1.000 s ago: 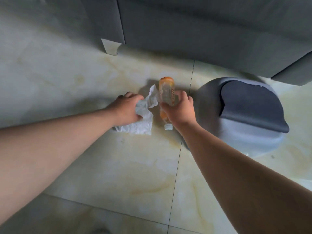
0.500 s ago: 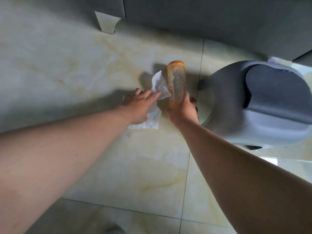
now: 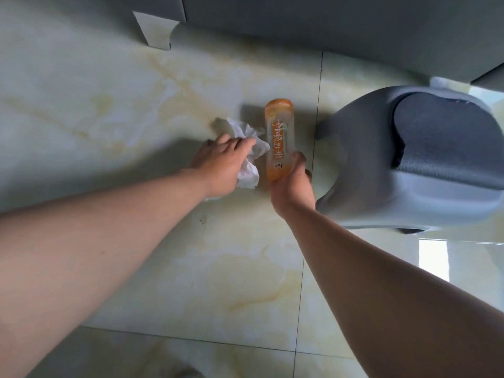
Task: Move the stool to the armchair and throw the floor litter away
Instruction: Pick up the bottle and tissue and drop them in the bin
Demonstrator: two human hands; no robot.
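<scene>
My right hand (image 3: 293, 185) grips the neck end of an orange plastic bottle (image 3: 278, 133), whose base points away from me above the tiled floor. My left hand (image 3: 222, 166) is closed on a crumpled white tissue (image 3: 252, 156), which sticks out past my fingers just left of the bottle. A grey bin (image 3: 381, 170) with a dark swing lid (image 3: 447, 143) stands right of the bottle, close to my right hand.
A grey sofa or armchair base (image 3: 327, 25) runs along the top of the view, with a pale leg (image 3: 156, 32) at upper left. The glossy cream marble floor (image 3: 109, 105) spreads left and toward me.
The bottle has been lifted off the floor and turned so its base points away. The tissue has been gathered up off the floor into my left hand. The view has moved closer.
</scene>
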